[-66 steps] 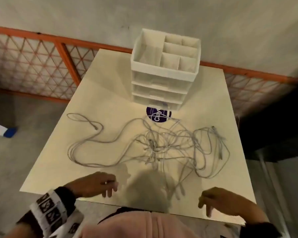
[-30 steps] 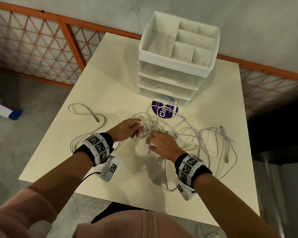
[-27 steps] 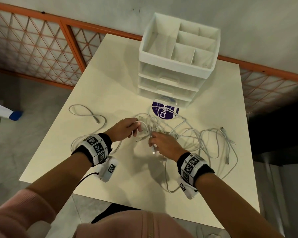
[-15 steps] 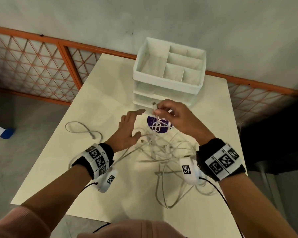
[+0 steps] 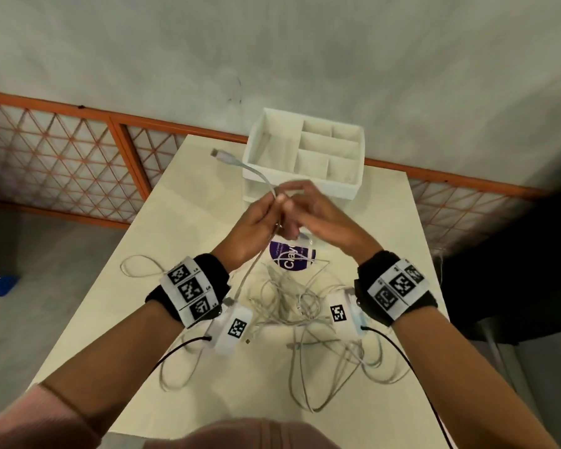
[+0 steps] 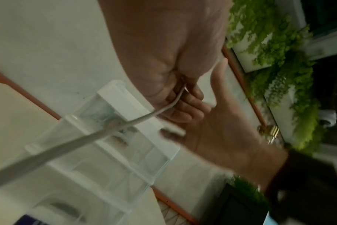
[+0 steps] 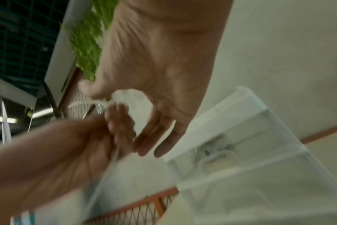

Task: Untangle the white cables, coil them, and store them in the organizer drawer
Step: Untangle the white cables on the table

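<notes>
We see both hands raised above the table (image 5: 182,241), meeting in front of the organizer (image 5: 305,157). The left hand (image 5: 256,226) has its fingers curled round 1 white cable (image 5: 256,171); in the left wrist view that cable (image 6: 110,129) runs out of the closed fist (image 6: 175,79) toward the camera. Above the fist, the free end arcs up and away to the left of the organizer, ending in a plug (image 5: 221,156).

The right hand (image 5: 321,215) sits just beside the left, touching it. Its thumb and forefinger (image 5: 300,186) come together over the cable at the top of the left fist, in what looks like a pinch, while the other fingers (image 7: 156,137) hang straight and close together. The right wrist view is blurred, so we cannot tell how firm that pinch is.

Below the hands, the cable drops to the tangle (image 5: 292,306) of white cables lying on the table in front of the organizer, partly over a purple sticker (image 5: 293,259). 1 loop (image 5: 143,267) lies well to the left of the tangle. The organizer's drawers (image 7: 260,175) are clear-fronted; a coiled cable shows through 1 of them.
</notes>
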The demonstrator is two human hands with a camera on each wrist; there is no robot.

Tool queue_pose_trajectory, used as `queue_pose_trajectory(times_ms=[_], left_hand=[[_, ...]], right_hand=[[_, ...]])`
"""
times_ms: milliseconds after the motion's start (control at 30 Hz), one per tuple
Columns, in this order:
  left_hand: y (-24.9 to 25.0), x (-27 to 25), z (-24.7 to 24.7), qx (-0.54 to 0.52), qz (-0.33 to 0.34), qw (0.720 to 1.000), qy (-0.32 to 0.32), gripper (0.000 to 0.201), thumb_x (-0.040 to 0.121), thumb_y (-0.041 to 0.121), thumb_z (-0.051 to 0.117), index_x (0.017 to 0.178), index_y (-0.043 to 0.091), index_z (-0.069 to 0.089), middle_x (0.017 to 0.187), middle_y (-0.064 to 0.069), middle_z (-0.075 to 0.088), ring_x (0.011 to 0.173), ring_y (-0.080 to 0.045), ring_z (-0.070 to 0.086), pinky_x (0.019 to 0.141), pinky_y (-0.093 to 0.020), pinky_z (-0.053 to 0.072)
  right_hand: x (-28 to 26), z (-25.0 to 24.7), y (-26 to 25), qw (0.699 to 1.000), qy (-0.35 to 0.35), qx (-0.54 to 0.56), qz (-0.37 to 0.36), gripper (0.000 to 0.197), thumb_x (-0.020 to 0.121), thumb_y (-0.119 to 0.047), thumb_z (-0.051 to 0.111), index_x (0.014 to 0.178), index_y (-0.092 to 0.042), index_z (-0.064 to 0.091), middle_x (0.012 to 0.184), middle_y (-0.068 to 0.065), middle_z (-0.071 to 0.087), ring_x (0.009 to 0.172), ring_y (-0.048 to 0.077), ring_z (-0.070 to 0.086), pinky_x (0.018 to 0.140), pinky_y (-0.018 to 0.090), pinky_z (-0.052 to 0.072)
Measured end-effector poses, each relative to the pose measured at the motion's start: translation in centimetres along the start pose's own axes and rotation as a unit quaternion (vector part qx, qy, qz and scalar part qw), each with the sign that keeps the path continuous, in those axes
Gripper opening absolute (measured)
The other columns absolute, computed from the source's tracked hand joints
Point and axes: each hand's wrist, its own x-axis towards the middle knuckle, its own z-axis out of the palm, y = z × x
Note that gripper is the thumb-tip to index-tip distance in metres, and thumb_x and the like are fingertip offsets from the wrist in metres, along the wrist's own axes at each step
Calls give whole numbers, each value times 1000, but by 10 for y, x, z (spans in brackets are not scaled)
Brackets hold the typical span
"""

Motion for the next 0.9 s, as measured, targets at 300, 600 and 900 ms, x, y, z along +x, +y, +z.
queue_pose_trajectory(times_ms=[300, 600, 900], left_hand=[[30, 6, -27, -42, 27, 998, 45, 36, 104, 25, 23, 82, 12, 48, 53, 1, 39, 46, -12, 31, 47, -24, 32], [-10, -34, -57, 123, -49, 987, 92, 35, 99, 30, 42, 74, 17, 62, 56, 2, 31, 48, -10, 24, 47, -22, 22], [-17, -31, -13, 129, -83, 988, -21, 12, 89, 19, 62, 86, 15, 74, 56, 9, 60, 58, -11, 52, 62, -18, 41]], right_hand=[[-3, 27, 61, 946, -296, -98, 89, 13, 93, -9, 58, 100, -1, 65, 78, 4, 64, 67, 1, 60, 73, 11, 46], [-28, -45, 101, 962, -119, -200, 141, 20, 95, -17, 56, 78, -25, 64, 76, -5, 67, 71, 2, 61, 81, 24, 44], [-13, -23, -2, 986, -27, -167, 7, 12, 92, -22, 61, 93, -14, 70, 62, -1, 54, 45, 1, 45, 48, 12, 40]])
